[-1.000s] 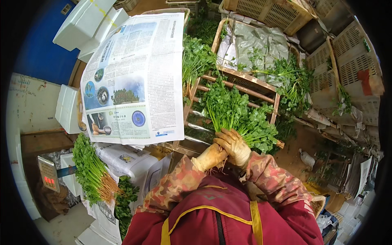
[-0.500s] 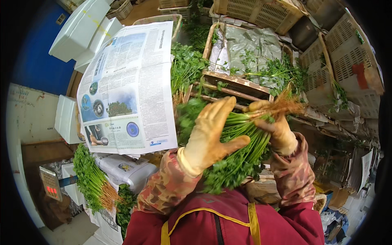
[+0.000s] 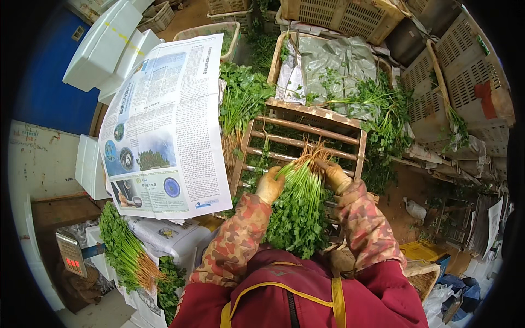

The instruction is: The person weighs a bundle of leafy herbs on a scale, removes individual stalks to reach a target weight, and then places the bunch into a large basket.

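Observation:
A bunch of leafy green herbs (image 3: 299, 202), coriander-like with long pale stems, lies upright before me. Its brown roots point away and its leaves come down against my apron. Both hands wear soiled, pale work gloves. On the left edge of the stems, my left hand (image 3: 270, 187) is closed, its fingertips partly hidden. Opposite it, my right hand (image 3: 334, 177) grips the stems just below the roots. Beneath the root end runs a rusty slatted metal rack (image 3: 308, 124).
Left of the rack hangs a large newspaper sheet (image 3: 164, 126), with more rooted greens (image 3: 240, 104) beside it. Another bunch (image 3: 128, 249) lies near a scale display (image 3: 71, 254). Beyond stand a plastic-covered crate (image 3: 339, 65), foam boxes (image 3: 104, 49) and tall slatted crates (image 3: 454, 82).
The bunch has swung from slanting, roots to the right, to upright with roots away from me. My left hand has dropped from open above it to its left side; my right hand has lowered.

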`<state>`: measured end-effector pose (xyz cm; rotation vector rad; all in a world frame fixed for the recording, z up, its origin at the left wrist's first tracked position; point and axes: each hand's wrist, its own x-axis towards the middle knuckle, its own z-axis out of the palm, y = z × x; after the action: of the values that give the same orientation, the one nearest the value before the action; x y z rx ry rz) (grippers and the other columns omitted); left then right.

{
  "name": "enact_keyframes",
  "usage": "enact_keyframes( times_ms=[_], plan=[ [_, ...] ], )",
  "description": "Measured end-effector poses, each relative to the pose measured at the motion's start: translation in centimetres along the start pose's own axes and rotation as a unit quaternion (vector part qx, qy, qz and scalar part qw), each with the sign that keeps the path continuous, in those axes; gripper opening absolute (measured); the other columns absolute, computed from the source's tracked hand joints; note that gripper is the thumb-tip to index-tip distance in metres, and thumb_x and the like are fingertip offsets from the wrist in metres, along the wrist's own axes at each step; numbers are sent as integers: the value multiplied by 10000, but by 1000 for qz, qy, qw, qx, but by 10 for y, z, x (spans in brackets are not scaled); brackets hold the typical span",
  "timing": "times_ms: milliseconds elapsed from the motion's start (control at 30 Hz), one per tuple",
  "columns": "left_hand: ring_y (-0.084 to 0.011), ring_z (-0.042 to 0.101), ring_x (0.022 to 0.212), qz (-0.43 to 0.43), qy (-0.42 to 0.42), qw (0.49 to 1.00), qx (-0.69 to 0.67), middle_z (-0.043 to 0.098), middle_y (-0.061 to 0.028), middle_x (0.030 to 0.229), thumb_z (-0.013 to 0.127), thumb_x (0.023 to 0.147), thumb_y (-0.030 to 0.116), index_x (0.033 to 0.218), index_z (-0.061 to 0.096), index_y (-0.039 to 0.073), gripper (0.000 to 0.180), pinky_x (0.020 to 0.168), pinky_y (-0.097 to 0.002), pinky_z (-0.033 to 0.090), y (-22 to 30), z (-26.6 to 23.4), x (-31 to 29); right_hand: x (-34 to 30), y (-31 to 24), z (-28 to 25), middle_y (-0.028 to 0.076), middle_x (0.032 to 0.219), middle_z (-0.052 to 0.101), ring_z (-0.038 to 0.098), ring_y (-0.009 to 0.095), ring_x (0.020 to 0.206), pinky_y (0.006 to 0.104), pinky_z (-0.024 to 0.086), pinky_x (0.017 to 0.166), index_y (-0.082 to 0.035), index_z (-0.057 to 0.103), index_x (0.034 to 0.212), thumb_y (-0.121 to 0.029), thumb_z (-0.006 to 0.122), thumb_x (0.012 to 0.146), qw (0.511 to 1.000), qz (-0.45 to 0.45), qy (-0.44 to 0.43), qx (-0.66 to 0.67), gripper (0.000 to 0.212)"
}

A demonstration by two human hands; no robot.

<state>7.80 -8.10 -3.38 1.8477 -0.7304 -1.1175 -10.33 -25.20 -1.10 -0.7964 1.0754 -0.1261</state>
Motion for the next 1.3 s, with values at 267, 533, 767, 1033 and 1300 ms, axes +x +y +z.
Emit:
enact_keyframes(
  times_ms=[267,533,767,1033,1300],
  plan=[
    [-194,593,735,-24,11,1000,12,646,-134,895,597,879,190,1135,570,7,316,651,-327,475,24,11,2,17,-2,30,55,895,672,605,137,729,258,477,643,4,636,1044,-305,735,794,980,-98,127,-122,409],
    [-407,541,1097,59,46,986,149,548,-281,1196,628,840,290,1304,441,-22,590,934,-437,440,43,17,-17,6,2,-12,75,828,667,587,141,660,247,463,560,13,632,1027,-128,621,848,999,-42,-22,18,228],
    [-379,553,1096,36,85,989,117,568,-252,1179,574,889,234,1230,520,0,418,924,-402,442,38,23,-14,23,9,21,69,1054,635,592,163,918,275,482,811,26,544,1191,-42,599,834,988,-106,-72,-84,368],
    [-311,610,794,2,28,999,-40,642,-190,906,445,956,215,1162,561,6,316,746,-367,471,15,21,-8,1,6,31,36,945,629,595,139,833,259,487,755,-10,561,1138,-82,653,807,982,-97,-156,51,351],
    [-358,527,496,33,101,988,114,535,-173,559,469,935,211,1330,410,108,413,462,-465,374,54,28,-44,-25,2,69,30,897,657,595,124,794,258,475,738,-35,631,1003,-111,744,767,985,-157,-50,-43,273]
  ],
)
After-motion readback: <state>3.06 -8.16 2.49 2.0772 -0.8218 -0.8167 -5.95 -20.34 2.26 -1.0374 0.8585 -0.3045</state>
